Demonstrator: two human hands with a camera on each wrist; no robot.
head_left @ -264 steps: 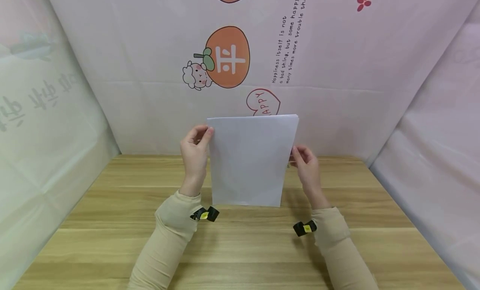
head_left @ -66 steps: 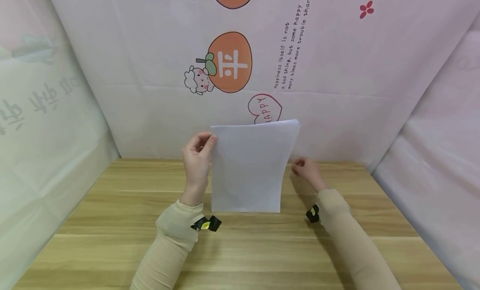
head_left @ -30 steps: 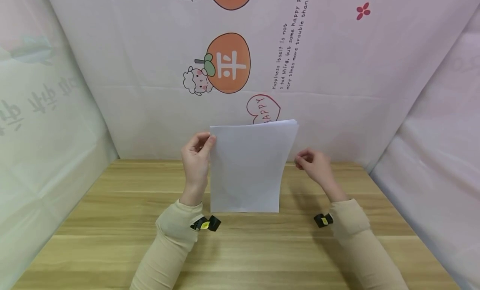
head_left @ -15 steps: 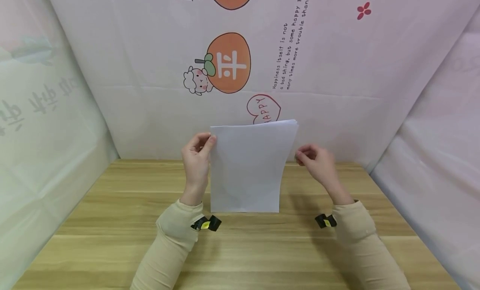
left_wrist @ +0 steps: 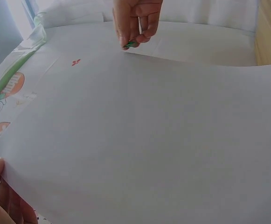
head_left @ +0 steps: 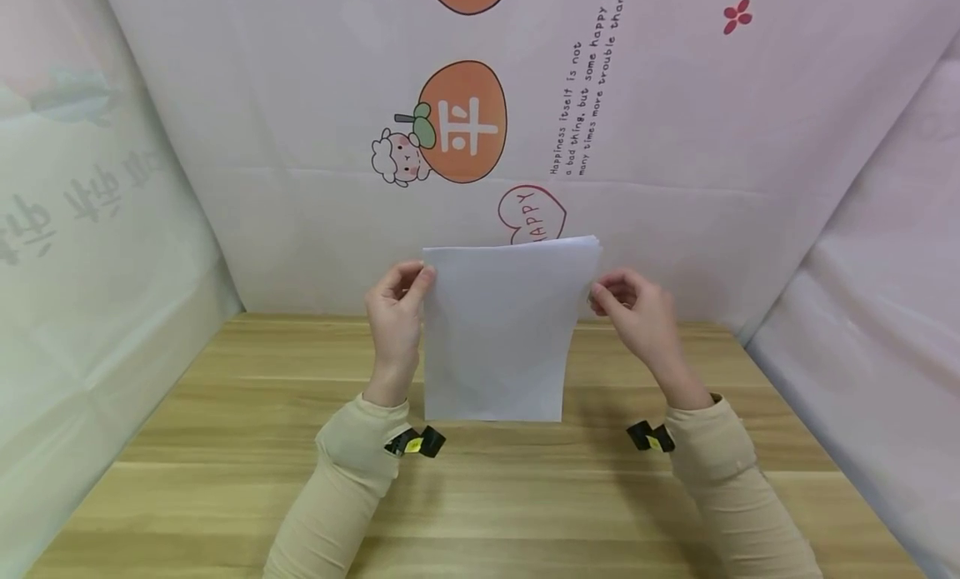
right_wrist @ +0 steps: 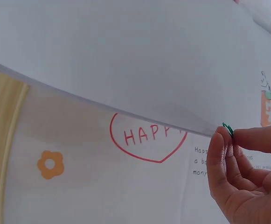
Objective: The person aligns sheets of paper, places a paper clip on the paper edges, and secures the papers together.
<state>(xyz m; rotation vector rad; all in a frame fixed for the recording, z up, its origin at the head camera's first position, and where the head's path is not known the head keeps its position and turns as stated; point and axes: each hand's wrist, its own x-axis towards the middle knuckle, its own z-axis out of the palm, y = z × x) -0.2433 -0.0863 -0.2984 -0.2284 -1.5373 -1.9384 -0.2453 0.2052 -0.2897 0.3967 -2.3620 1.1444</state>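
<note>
My left hand pinches the upper left edge of a stack of white paper, thumb in front, and holds it upright. The sheets' top right corner fans out slightly. At the stack's right edge, my right hand pinches a small green paper clip between thumb and index finger. In the right wrist view the clip is right at the paper's edge, mostly covered by the fingertips. The left wrist view shows the paper's broad face, with the green clip at the far corner.
A wooden table lies beneath the hands. Behind it hangs a white cloth printed with oranges, a heart and lettering; more white cloth closes off both sides. Each wrist wears a small black camera.
After leaving the paper's edge and dipping to the table's back, my right hand has risen with the green clip to the stack's right edge. My left hand keeps its grip on the paper.
</note>
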